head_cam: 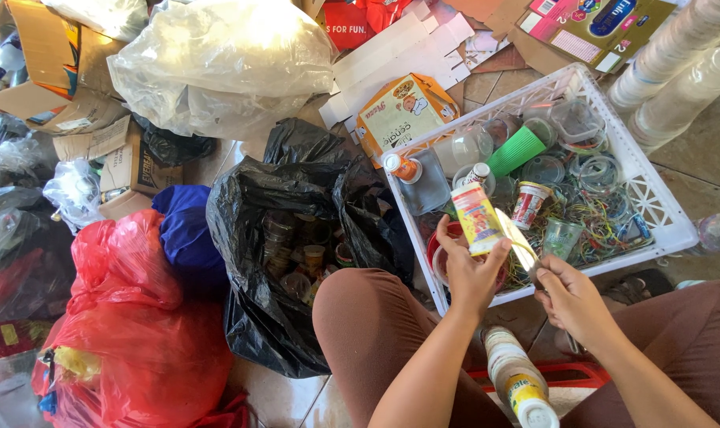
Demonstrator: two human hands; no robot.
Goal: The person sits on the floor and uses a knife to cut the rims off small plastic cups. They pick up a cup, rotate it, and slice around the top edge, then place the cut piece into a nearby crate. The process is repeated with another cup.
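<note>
- The white plastic lattice crate (653, 208) is crowded with clear cups, lids and coloured rubber bands; little open room inside.
- The open black plastic bag (296, 238) blocks the left.
- A stack of nested yogurt cups (514, 376) fills the gap between the knees.

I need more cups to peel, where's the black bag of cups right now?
In the head view the black bag sits open on the floor, left of the white crate, beside the red bag.

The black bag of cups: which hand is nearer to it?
Left. The left hand holds a small bottle just right of the black bag; the right hand is farther right, by the white crate.
</note>
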